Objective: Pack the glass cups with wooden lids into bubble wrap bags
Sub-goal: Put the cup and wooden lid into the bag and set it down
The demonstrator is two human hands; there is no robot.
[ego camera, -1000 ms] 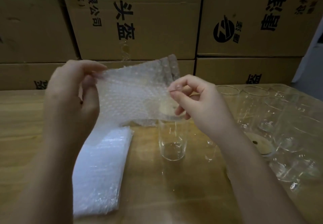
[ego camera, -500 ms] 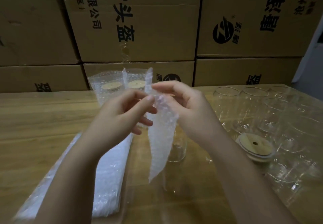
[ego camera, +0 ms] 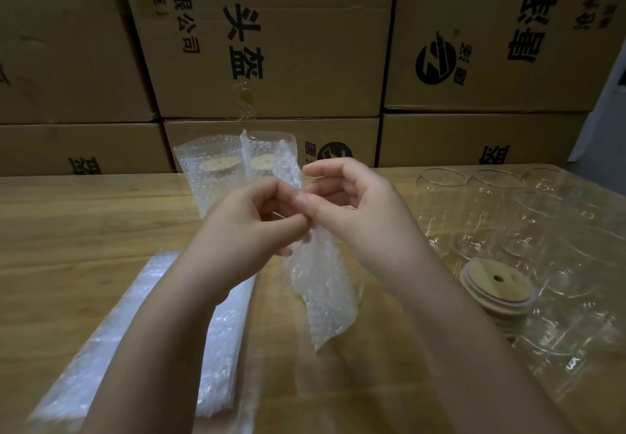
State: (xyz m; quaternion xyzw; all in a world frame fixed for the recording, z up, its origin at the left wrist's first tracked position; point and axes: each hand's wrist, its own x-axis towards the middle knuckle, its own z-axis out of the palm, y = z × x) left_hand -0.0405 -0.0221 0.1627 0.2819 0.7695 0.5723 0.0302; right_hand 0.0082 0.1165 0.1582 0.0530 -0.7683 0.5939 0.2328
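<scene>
- Head view: left hand [ego camera: 244, 230] and right hand [ego camera: 359, 217] pinch the bag [ego camera: 321, 294] by its top edge, fingers [ego camera: 325, 171] curled on it, above the surface [ego camera: 84, 230].
- Likely step: parting the bag's mouth.
- Packed cups [ego camera: 216, 176] stand behind; bare cups [ego camera: 474, 217] and lids [ego camera: 498, 284] sit right.
- Next calls for an open mouth, then a lidded cup slid in.

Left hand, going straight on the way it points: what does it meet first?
The left hand pinches the bubble wrap bag; straight beyond lies the right hand, though depth is unclear.
</scene>
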